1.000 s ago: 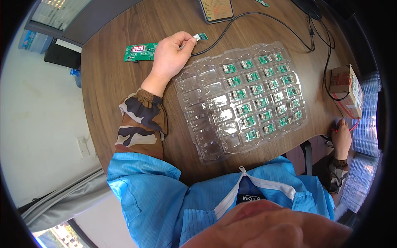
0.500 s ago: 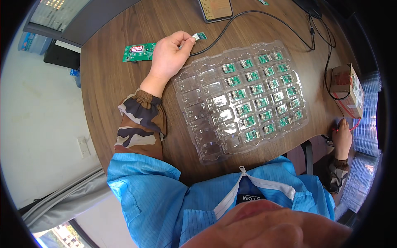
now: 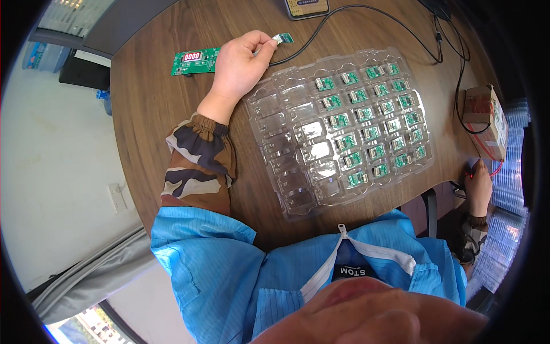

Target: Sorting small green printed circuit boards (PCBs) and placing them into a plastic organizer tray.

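Note:
My left hand (image 3: 243,64), its sleeve cuff in camouflage cloth, is closed in a pinch on a small green circuit board (image 3: 285,38) just above the wooden table. Beside that hand, partly covered by it, lies a larger green circuit board (image 3: 195,62) with a lit red digit display. Off the table's right edge, my right hand (image 3: 477,186) is closed below a cardboard box; a red wire (image 3: 497,168) runs close to its fingers, and what they hold is hidden. A clear plastic tray (image 3: 298,213) between my arms carries several small green boards in its right-hand columns.
The cardboard box (image 3: 486,123) stands at the table's right edge, with a black cable (image 3: 395,22) looping across the back. A phone (image 3: 307,8) lies at the far edge. Stacked clear trays (image 3: 499,243) rise at the far right. A chair armrest (image 3: 429,213) shows below the table edge.
The view has shifted a little, so the table's things sit higher and farther right. Both hands keep their places and grips. A small red glow now shows at my right fingertips.

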